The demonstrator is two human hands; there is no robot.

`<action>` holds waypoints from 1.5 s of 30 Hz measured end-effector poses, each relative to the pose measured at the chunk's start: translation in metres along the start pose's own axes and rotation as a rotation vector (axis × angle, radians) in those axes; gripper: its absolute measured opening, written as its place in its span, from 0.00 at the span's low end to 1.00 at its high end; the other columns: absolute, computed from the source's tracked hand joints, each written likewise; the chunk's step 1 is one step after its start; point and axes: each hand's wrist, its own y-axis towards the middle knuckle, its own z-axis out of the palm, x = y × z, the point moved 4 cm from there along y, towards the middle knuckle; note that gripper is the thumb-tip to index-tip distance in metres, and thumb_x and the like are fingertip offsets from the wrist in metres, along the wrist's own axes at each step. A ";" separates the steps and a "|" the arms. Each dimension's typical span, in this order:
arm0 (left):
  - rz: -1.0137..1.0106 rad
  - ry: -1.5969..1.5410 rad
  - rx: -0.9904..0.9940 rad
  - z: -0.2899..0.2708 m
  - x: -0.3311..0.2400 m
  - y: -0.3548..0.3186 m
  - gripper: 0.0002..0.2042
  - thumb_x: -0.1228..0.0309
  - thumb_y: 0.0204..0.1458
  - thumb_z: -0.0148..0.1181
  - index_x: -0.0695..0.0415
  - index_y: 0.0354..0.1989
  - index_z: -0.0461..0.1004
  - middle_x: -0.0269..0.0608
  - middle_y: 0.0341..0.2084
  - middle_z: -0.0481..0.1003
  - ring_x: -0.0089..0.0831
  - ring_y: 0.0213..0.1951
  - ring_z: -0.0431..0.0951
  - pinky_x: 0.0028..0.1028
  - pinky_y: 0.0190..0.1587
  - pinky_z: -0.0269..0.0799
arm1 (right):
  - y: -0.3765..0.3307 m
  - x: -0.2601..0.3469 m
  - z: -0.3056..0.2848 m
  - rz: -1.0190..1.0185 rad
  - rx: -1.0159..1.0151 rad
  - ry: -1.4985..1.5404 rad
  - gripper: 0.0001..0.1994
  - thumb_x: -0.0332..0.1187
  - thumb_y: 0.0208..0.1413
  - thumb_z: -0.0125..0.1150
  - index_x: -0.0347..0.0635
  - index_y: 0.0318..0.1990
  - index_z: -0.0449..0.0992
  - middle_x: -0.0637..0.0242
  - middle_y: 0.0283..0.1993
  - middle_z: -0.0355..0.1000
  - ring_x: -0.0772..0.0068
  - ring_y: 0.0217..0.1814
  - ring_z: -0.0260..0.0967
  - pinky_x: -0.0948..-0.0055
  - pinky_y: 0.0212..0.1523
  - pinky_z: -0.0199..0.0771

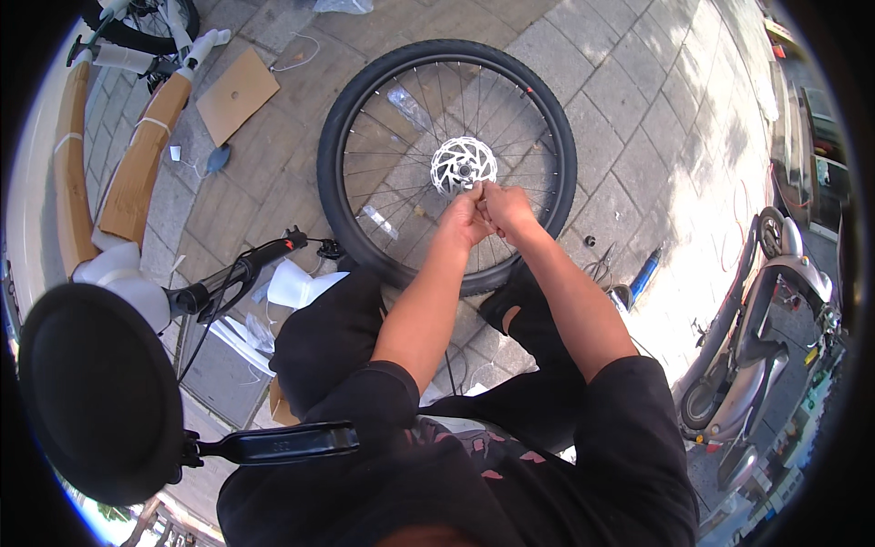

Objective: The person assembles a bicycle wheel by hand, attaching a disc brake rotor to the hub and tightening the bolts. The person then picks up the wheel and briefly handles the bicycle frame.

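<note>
Both hands, left (pixel 465 219) and right (pixel 507 208), pinch something tiny at the rotor's (pixel 463 165) 6 o'clock edge; dropped, it could vanish among the spokes (pixel 392 137).

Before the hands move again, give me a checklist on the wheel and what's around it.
1. Bicycle wheel lying flat on the paving: ok.
2. Brake disc facing up and in view: ok.
3. Left hand and right hand together just below the disc: ok.
4. What the fingertips pinch: cannot tell, too small.
5. Pliers and blue-handled tool lying to the person's right, beside the tyre: ok.
6. Small dark part loose on the paving near the rim: not ok.
</note>
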 end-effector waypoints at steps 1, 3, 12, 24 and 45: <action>-0.111 -0.040 0.305 -0.020 -0.012 0.002 0.11 0.59 0.72 0.54 0.50 0.45 0.80 0.31 0.35 0.83 0.28 0.40 0.80 0.38 0.51 0.76 | -0.007 0.008 0.010 0.001 0.010 0.097 0.22 0.45 0.74 0.51 0.35 0.36 0.79 0.63 0.26 0.74 0.70 0.19 0.68 0.67 0.19 0.67; -0.120 -0.072 0.304 -0.018 -0.012 0.007 0.12 0.60 0.73 0.53 0.51 0.45 0.80 0.33 0.35 0.83 0.29 0.39 0.81 0.38 0.50 0.78 | -0.021 0.011 0.017 0.028 0.008 0.317 0.23 0.46 0.76 0.48 0.35 0.35 0.78 0.67 0.23 0.70 0.76 0.16 0.61 0.70 0.15 0.59; 0.039 0.090 -0.333 0.007 -0.003 -0.008 0.09 0.59 0.72 0.55 0.45 0.51 0.79 0.27 0.42 0.82 0.28 0.49 0.78 0.58 0.66 0.60 | -0.042 0.056 -0.006 -0.834 0.169 -1.523 0.09 0.34 0.58 0.65 0.42 0.40 0.87 0.57 0.47 0.84 0.60 0.47 0.85 0.63 0.44 0.85; 0.032 0.149 -0.256 -0.002 -0.013 -0.008 0.10 0.56 0.73 0.53 0.45 0.46 0.78 0.26 0.38 0.80 0.26 0.48 0.76 0.51 0.60 0.64 | 0.021 0.022 0.001 -0.583 -0.196 -0.868 0.18 0.41 0.70 0.48 0.41 0.44 0.84 0.50 0.36 0.82 0.53 0.39 0.84 0.59 0.41 0.83; 0.155 0.051 -0.288 0.000 -0.005 0.002 0.12 0.56 0.72 0.54 0.45 0.41 0.81 0.27 0.32 0.81 0.28 0.35 0.75 0.43 0.47 0.71 | -0.016 0.023 0.008 -0.686 -0.226 -1.088 0.12 0.39 0.66 0.56 0.42 0.39 0.82 0.58 0.31 0.80 0.61 0.35 0.83 0.63 0.33 0.81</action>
